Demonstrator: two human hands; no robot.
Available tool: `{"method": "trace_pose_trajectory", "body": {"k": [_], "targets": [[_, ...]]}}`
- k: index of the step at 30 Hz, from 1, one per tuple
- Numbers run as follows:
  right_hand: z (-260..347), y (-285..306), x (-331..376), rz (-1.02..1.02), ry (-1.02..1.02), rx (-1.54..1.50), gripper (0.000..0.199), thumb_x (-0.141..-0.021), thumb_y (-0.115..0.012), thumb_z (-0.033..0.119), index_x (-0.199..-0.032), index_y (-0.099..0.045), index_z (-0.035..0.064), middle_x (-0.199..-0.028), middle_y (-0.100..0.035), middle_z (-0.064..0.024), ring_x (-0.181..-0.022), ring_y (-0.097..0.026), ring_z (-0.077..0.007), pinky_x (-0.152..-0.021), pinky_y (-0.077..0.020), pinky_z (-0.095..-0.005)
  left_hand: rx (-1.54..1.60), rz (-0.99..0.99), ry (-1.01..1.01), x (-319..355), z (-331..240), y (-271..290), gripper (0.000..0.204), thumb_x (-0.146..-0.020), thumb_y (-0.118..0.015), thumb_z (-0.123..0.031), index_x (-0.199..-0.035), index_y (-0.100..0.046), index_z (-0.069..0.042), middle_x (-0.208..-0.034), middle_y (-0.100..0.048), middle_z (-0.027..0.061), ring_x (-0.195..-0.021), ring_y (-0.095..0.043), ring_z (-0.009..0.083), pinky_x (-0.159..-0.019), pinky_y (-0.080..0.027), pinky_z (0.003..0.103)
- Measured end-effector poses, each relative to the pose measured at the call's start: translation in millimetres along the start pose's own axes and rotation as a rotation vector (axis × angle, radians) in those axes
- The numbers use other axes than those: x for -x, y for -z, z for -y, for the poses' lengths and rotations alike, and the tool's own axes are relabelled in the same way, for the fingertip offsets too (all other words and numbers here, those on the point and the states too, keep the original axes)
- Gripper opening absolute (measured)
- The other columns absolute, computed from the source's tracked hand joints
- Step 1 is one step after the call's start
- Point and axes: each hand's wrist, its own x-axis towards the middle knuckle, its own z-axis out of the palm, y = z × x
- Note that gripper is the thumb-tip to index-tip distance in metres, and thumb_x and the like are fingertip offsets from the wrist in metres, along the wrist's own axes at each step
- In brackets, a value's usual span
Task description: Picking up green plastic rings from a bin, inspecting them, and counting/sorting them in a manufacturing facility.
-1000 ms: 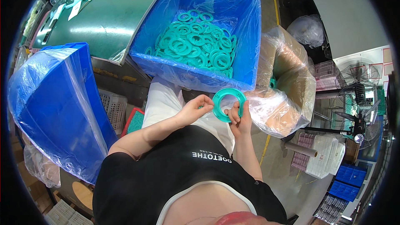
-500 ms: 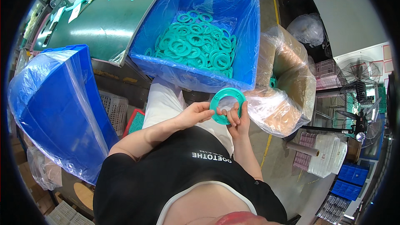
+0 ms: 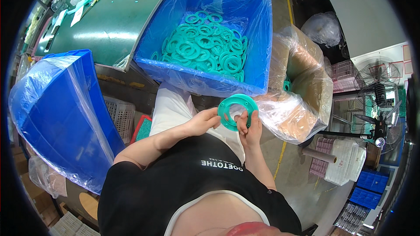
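Both hands hold one teal flat ring (image 3: 236, 111) with small holes, close above my lap. My left hand (image 3: 204, 122) pinches its left rim. My right hand (image 3: 250, 129) grips the lower right rim, with fingers through the centre hole. Just beyond the ring stands a blue bin (image 3: 256, 50) lined with clear plastic and filled with several more teal rings (image 3: 203, 46).
A second blue bin (image 3: 48, 105) with a plastic liner stands at my left. A cardboard box wrapped in clear plastic (image 3: 302, 87) sits at my right. A green table (image 3: 109, 13) lies behind the bins. A fan (image 3: 378, 100) and white crates (image 3: 345, 161) stand at far right.
The ring has turned slightly in my hands and sits a little lower; both hands kept their hold.
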Motion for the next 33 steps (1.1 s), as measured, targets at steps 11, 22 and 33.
{"method": "trace_pose_trajectory", "body": {"k": [11, 22, 33], "targets": [[10, 12, 3, -0.030, 0.091, 0.107, 0.028, -0.092, -0.055, 0.032, -0.082, -0.059, 0.0056, -0.050, -0.041, 0.0028, -0.049, -0.042, -0.0087, -0.071, -0.0393, -0.0271, 0.288, -0.074, 0.097, -3, -4, 11, 0.023, -0.087, -0.042, -0.011, -0.096, -0.061, -0.003, -0.065, -0.047, -0.0032, -0.058, -0.038, 0.0051, -0.053, -0.031, 0.019], [19, -15, -7, 0.451, 0.736, 1.601, 0.013, -0.066, -0.068, 0.013, -0.077, -0.064, 0.0173, -0.063, -0.048, 0.0041, -0.068, -0.055, -0.0131, -0.082, -0.0329, -0.0429, 0.091, -0.166, 0.190, -6, -5, 32, 0.037, -0.096, -0.048, -0.034, -0.071, -0.055, -0.007, -0.061, -0.046, -0.0039, -0.056, -0.041, 0.0059, -0.054, -0.034, 0.022], [10, -35, -10, -0.107, 0.642, 1.268, 0.042, -0.077, -0.064, 0.011, -0.117, -0.054, 0.0125, -0.110, -0.056, -0.0079, -0.101, -0.054, -0.0192, -0.091, -0.0339, -0.0428, 0.381, -0.261, 0.033, -2, -19, 19, 0.028, -0.095, -0.052, -0.030, -0.093, -0.061, -0.003, -0.064, -0.053, -0.0029, -0.052, -0.044, 0.0033, -0.050, -0.039, 0.021]]}}
